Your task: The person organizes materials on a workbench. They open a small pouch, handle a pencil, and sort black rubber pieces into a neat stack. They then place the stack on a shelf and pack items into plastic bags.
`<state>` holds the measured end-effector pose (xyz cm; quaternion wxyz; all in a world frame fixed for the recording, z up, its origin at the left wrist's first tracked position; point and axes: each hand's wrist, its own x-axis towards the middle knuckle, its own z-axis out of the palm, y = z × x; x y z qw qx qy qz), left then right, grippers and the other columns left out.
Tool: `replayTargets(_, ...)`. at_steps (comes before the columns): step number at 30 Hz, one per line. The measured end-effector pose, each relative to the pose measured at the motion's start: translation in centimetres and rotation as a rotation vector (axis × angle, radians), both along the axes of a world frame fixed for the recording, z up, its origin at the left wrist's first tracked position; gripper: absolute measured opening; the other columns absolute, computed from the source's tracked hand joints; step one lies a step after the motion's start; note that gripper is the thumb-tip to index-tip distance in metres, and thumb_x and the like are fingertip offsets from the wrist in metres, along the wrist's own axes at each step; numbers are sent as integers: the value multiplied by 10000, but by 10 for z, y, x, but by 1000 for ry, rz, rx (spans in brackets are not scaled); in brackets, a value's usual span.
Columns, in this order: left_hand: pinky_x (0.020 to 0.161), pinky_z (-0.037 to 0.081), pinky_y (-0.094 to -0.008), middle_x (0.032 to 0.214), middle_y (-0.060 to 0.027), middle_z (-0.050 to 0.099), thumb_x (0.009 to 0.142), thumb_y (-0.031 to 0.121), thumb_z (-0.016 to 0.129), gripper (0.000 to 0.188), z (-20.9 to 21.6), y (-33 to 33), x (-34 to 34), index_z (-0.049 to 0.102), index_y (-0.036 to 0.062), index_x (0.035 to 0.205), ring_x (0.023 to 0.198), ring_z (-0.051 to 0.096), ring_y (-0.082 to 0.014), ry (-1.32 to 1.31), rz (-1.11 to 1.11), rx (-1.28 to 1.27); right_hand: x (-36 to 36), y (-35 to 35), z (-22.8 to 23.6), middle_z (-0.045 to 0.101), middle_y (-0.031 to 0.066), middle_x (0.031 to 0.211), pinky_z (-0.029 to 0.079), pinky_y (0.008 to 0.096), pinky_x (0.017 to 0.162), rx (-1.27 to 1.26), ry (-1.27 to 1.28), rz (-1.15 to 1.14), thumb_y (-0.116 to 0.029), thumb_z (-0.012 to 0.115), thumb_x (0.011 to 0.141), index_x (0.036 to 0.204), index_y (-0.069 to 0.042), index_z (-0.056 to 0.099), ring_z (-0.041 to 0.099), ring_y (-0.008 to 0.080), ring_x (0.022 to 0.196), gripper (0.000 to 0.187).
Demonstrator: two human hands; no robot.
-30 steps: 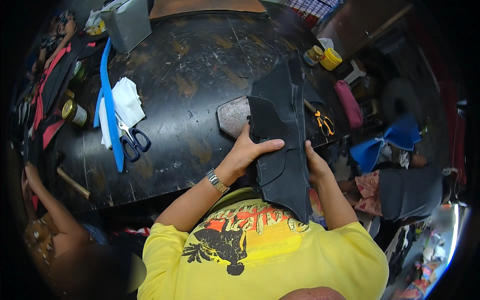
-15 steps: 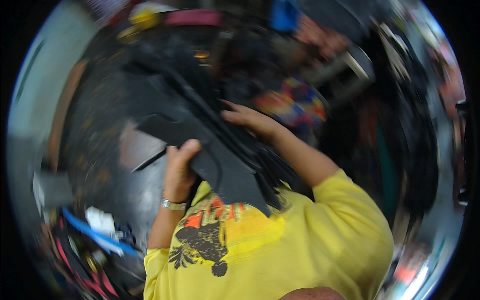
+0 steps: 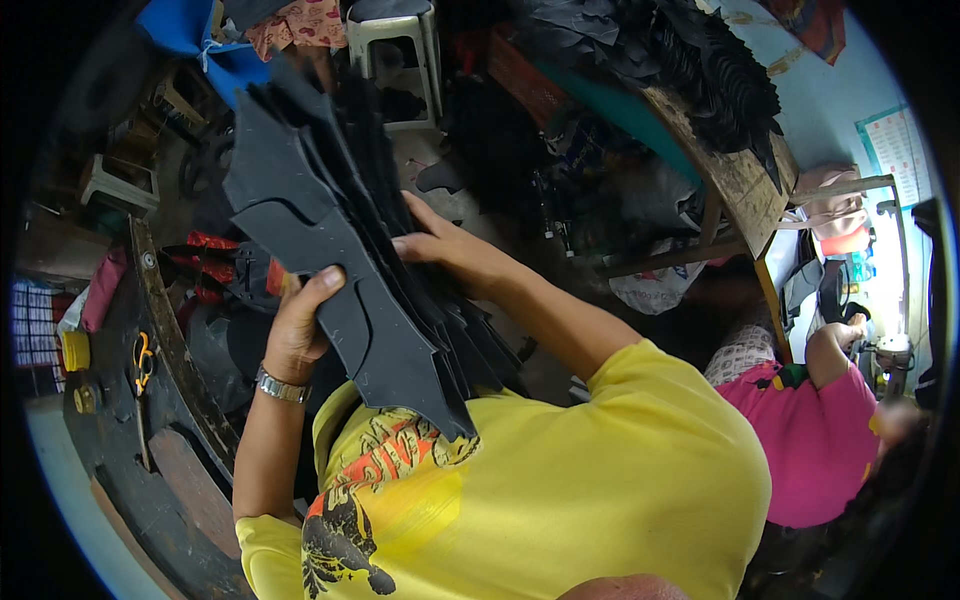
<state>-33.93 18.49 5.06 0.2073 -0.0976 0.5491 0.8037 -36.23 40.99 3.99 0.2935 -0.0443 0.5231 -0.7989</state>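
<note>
I hold a thick stack of black cut-out sheet pieces [image 3: 340, 250] in front of my chest, over my yellow shirt. My left hand [image 3: 300, 325] grips the stack from its near left side, thumb on the top piece; a metal watch sits on that wrist. My right hand [image 3: 445, 245] presses flat on the stack's right edge, fingers spread along the layered edges. The stack runs from upper left down to a point near my chest.
The dark round worktable [image 3: 150, 400] lies at the left with yellow-handled scissors [image 3: 142, 360] and a yellow tin [image 3: 75, 350]. A wooden bench [image 3: 740, 180] piled with black cut pieces stands at upper right. A person in a pink top [image 3: 815, 440] sits at the right. A white stool [image 3: 395, 40] stands behind.
I have turned away from the round table to my right, carrying the black stack with both hands. The table has slid to the left edge and the bench with the seated person has come into view.
</note>
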Motion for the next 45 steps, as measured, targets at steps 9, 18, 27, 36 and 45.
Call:
replayTargets(9, 889, 567, -353, 1173, -157, 639, 826, 197, 774, 622, 23, 27, -7, 483, -43, 1321, 1038, 663, -237, -34, -121, 59, 13, 18, -26, 281, 279, 1530, 314, 384, 1143, -149, -94, -110, -428, 774, 748, 1576, -13, 9, 402, 346, 1370, 1201)
replayTargets(18, 928, 530, -358, 1177, -152, 635, 738, 170, 842, 705, 29, 54, -5, 492, -49, 1310, 1047, 649, -236, 79, -149, -21, 9, 36, -22, 290, 143, 1572, 311, 373, 1143, -144, -39, 20, -354, 744, 711, 1606, -163, 58, 365, 267, 1399, 1144)
replayTargets(27, 937, 529, -365, 1170, -164, 628, 737, 166, 844, 709, 39, 55, -14, 486, -41, 1314, 1058, 641, -253, -6, -135, 18, -3, 27, -14, 299, 134, 1558, 322, 352, 1141, -79, 0, -80, -240, 726, 764, 1603, -186, 102, 340, 256, 1411, 1047)
replayTargets(36, 887, 555, -353, 1172, -170, 614, 760, 198, 839, 735, 26, 50, -20, 447, -42, 1334, 1038, 650, -248, 39, -164, -75, -3, 19, -24, 358, 152, 1523, 365, 344, 1124, -200, -84, -124, -176, 730, 789, 1576, -135, 183, 411, 251, 1376, 959)
replayTargets(45, 1037, 444, -411, 1367, -209, 479, 774, 374, 813, 995, 17, 50, -30, 256, 2, 1510, 1261, 507, -298, 31, -134, -117, -6, 24, -35, 436, 165, 1451, 483, 340, 1027, -204, -110, -250, -211, 785, 780, 1544, -99, 237, 524, 233, 1277, 947)
